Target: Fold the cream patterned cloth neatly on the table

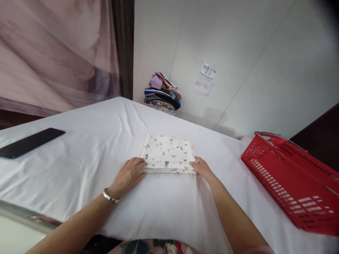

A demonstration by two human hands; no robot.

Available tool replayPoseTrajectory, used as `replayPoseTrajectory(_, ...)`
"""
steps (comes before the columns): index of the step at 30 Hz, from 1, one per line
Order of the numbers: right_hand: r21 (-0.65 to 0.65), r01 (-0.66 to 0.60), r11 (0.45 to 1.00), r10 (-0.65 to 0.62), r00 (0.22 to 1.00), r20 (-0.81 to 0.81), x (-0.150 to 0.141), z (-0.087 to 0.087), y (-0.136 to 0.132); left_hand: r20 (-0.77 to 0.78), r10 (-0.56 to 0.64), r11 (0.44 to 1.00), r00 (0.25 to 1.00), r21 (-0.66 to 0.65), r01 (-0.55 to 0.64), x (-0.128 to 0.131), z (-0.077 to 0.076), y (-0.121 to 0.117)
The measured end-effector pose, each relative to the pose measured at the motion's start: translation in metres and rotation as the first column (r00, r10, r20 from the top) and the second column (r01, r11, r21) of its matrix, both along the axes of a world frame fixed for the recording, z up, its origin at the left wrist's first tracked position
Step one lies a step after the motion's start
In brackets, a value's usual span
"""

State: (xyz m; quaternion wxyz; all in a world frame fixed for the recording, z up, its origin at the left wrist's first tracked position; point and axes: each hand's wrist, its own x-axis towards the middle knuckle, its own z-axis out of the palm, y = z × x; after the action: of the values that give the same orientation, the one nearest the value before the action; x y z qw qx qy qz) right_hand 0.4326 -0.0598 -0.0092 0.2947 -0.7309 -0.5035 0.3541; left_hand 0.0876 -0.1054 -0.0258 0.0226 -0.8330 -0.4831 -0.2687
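A folded white cloth with small scattered prints lies flat in the middle of the white-covered table. Its layers show along the near edge. My left hand, with a silver bracelet at the wrist, grips the cloth's near left corner, fingers on top and thumb at the near edge. At the near right corner, my right hand pinches the cloth between thumb and fingers.
To the right stands a red plastic basket with metal handles. A black flat object, like a phone, lies at left. Folded clothes are stacked by the wall, near two paper notes. A pink curtain hangs at left.
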Motion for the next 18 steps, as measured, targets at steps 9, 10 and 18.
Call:
replayPoseTrajectory(9,0.170,0.087,0.982,-0.031,0.952,-0.305,0.024,0.004,0.004,-0.032,-0.080,0.997,0.996,-0.023,0.079,0.023,0.013,-0.002)
replayPoseTrajectory(10,0.224,0.122,0.967,-0.052,0.954,-0.294,0.035,0.005,0.011,-0.032,-0.129,0.991,0.991,-0.028,0.128,0.034,0.014,-0.004)
replayPoseTrajectory(18,0.245,0.300,0.922,-0.334,0.936,0.109,0.114,-0.018,0.032,-0.069,-0.418,0.901,0.906,-0.158,0.404,0.122,0.008,-0.017)
